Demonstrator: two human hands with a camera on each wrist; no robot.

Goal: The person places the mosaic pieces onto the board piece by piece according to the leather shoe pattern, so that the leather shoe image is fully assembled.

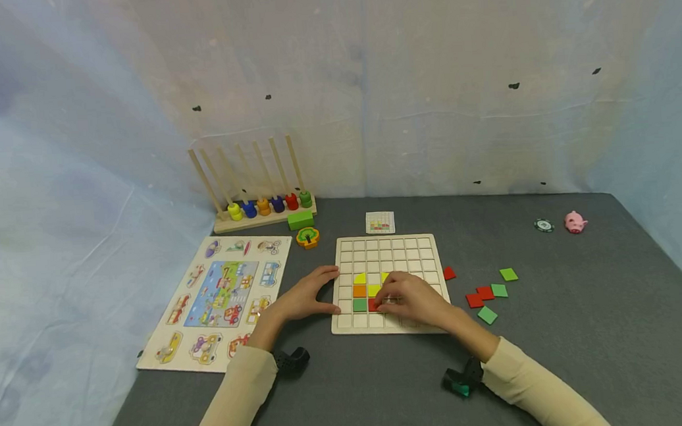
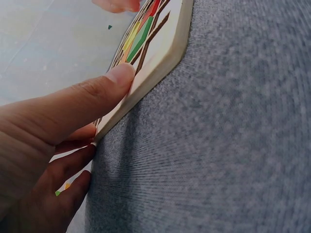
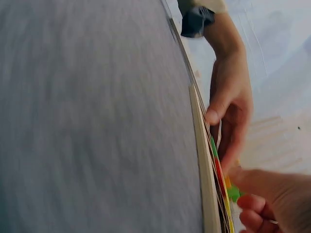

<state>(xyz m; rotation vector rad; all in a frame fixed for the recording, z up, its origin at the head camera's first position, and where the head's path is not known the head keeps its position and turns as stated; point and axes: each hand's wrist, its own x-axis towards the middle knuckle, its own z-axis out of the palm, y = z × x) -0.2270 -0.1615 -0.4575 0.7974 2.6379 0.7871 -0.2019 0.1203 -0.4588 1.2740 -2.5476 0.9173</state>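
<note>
A wooden grid board (image 1: pixel 340 328) lies on the table with several coloured square tiles in its cells, among them an orange tile (image 1: pixel 359 291), a green tile (image 1: pixel 360 305) and yellow pieces. My left hand (image 1: pixel 299 298) rests on the board's left edge, its thumb and fingers spread and fairly straight; in the left wrist view its thumb lies on the rim. With thumb and index finger my right hand (image 1: pixel 412 298) pinches a red tile (image 1: pixel 374 305) in the cell right of the green one. The fingertips hide part of that tile and nearby cells.
Loose red (image 1: pixel 474 300) and green tiles (image 1: pixel 487 315) lie right of the board. Behind it is a small pattern card (image 1: pixel 379 215). A picture puzzle (image 1: pixel 284 243) and a peg stand (image 1: pixel 223 228) are at left; a poker chip (image 1: pixel 544 225) and toy pig (image 1: pixel 575 222) at far right.
</note>
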